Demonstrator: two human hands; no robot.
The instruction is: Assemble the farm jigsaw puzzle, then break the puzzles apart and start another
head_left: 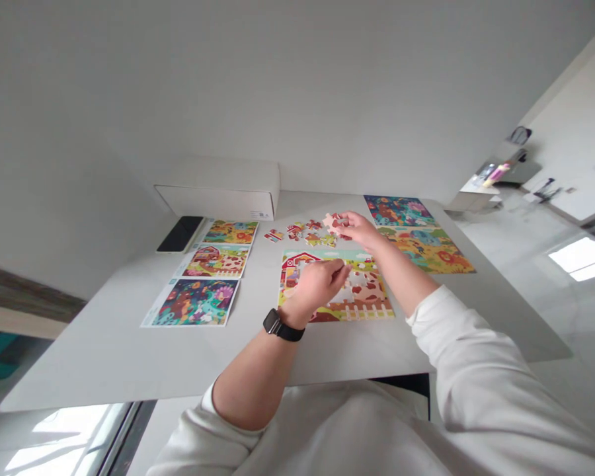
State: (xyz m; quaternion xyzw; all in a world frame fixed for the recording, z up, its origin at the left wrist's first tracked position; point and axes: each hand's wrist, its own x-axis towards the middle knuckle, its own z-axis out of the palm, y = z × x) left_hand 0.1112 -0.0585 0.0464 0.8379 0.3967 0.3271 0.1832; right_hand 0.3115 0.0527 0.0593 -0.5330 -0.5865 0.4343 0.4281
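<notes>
My right hand (357, 230) pinches a pale puzzle piece with red-brown patches (331, 222) between thumb and fingers, above the far edge of the farm puzzle. Over the middle of that farm puzzle (369, 311) is my left hand (320, 284), with a black watch on the wrist. Its fingers are curled closed, and whatever they hold is hidden. The puzzle shows a red barn, a spotted cow and a white fence, with pale gaps in the middle. Several loose puzzle pieces (295, 231) lie just beyond it, to the left of my right hand.
At the left lie three picture sheets, the nearest a dark animal scene (193, 303), and a black phone (180, 234). A white box (215, 198) stands behind them against the wall. Two assembled-looking puzzles, one dark (401, 210) and one yellow (426, 250), lie at the right.
</notes>
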